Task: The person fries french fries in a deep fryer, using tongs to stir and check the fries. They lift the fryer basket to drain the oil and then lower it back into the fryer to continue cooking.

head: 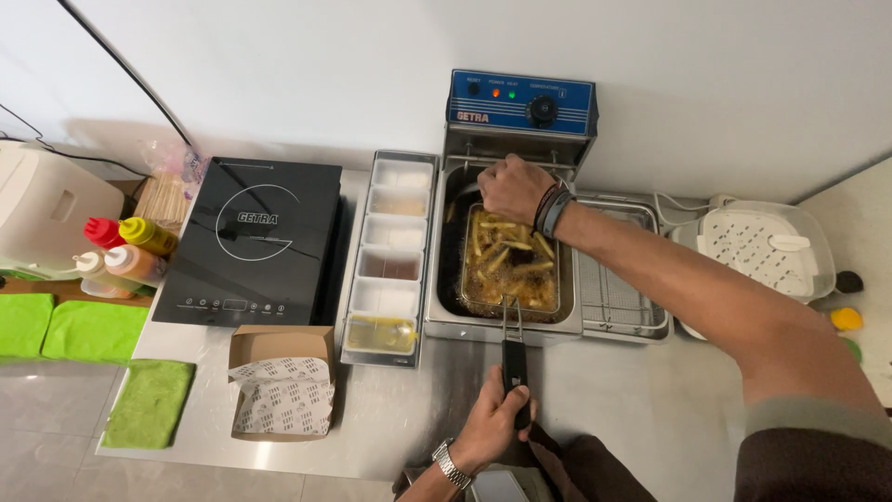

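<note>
My left hand (495, 418) grips the black handle (514, 370) of a wire fry basket (548, 288) that sits in the electric fryer (446, 321). Golden fries (506, 256) fill the basket above dark oil. My right hand (514, 189) is closed over the far rim of the basket, knuckles up; whatever it may be pinching is hidden. Dark bands circle that wrist, and a metal watch is on the left wrist.
A row of clear condiment tubs (394, 260) stands left of the fryer, then a black induction hob (253, 242). A paper-lined carton (282, 381), sauce bottles (125, 249) and green cloths (149, 402) lie left. A wire drain tray (618, 297) and white perforated lid (757, 246) sit right.
</note>
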